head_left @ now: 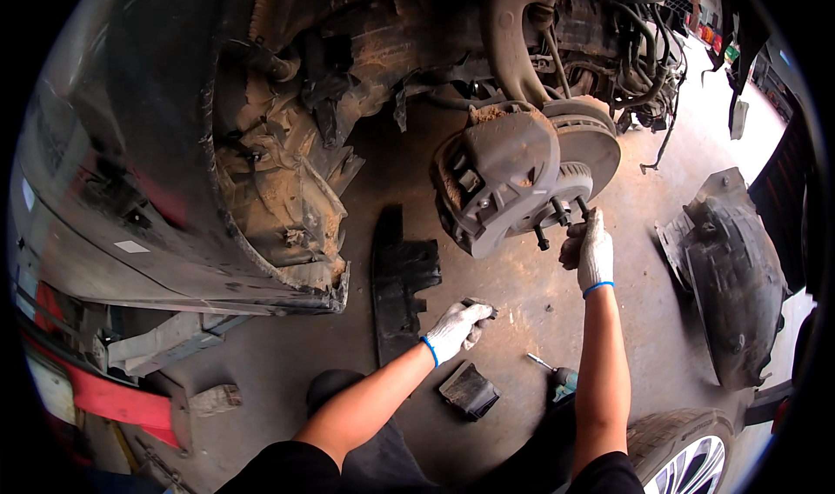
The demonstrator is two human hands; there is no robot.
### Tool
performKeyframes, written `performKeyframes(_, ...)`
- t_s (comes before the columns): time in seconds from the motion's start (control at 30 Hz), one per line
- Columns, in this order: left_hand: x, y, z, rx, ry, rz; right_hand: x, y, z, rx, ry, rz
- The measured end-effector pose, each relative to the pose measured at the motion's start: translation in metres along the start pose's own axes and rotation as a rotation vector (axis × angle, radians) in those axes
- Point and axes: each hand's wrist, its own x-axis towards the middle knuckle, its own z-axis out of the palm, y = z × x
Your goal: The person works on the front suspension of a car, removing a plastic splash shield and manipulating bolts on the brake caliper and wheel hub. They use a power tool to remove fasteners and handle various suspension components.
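Observation:
My left hand (456, 332), in a white work glove with a blue cuff, is closed on a small dark piece (482, 307) whose kind I cannot make out. To its right and higher up, my right hand (595, 252), gloved the same way, has its fingers curled at the end of a wheel stud (582, 203), seemingly gripping it. More studs stick out of the wheel hub (531, 220) beside it. Around the hub sit a brake disc (600, 137) and a large dusty brake caliper (509, 159). The palm side of my right hand is partly hidden.
Below my hands lie a black plastic box-shaped part (470, 390) and a teal power tool (564, 383). A long black plastic piece (396, 277) and a wheel-arch liner (735, 277) rest on the floor. A wheel (691, 450) lies lower right; the car body (139, 190) rises at left.

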Motion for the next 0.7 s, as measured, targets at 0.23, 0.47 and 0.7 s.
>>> performKeyframes(0.23,0.000,0.010,-0.007,-0.082,0.091,0.020,-0.052,0.030,0.016,-0.491,-0.270,-0.192)
performKeyframes(0.47,0.001,0.006,-0.001,-0.032,0.112,0.019,-0.092,0.064,0.036,-0.858,-0.674,-0.492)
performKeyframes(0.7,-0.003,0.015,0.004,0.027,0.072,0.055,-0.087,0.059,0.032,-0.620,-0.526,-0.380)
